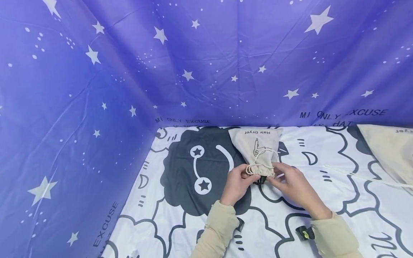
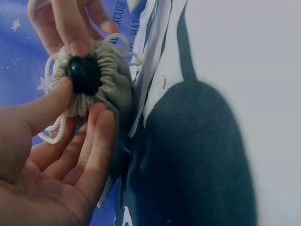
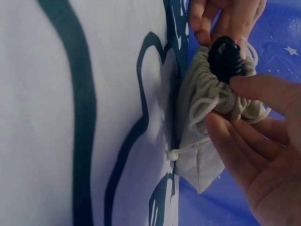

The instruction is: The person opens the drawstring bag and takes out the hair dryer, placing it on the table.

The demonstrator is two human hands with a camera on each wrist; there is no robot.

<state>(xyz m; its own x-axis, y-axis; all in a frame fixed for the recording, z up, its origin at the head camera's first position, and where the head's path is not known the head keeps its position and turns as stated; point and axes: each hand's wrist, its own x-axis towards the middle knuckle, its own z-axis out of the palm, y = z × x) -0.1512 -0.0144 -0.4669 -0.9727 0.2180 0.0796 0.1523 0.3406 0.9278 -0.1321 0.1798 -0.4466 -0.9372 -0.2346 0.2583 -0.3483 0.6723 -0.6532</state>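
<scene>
Beige sleeves [image 1: 222, 216], left hand [image 1: 238, 182] and right hand [image 1: 295, 184] pinching the gathered mouth [image 2: 108, 75] of a drawstring bag [image 1: 246, 141], black coil [image 3: 225, 63] in its opening, bag over cartoon-print cloth [image 1: 326, 204], second bag [image 1: 392, 150] at right, star-printed purple curtain [image 1: 206, 53] behind.

Fabric-draped corner setup; home, studio or other, can't tell.
Creased blue-purple hangings [image 1: 238, 64] with white stars [image 1: 318, 20] form two sides, black lettering [image 1: 369, 112] near their lower edge; white cartoon-print cloth [image 1: 251, 242] covers the surface below, meeting the hangings at the back; whatever's behind them is hidden.
</scene>
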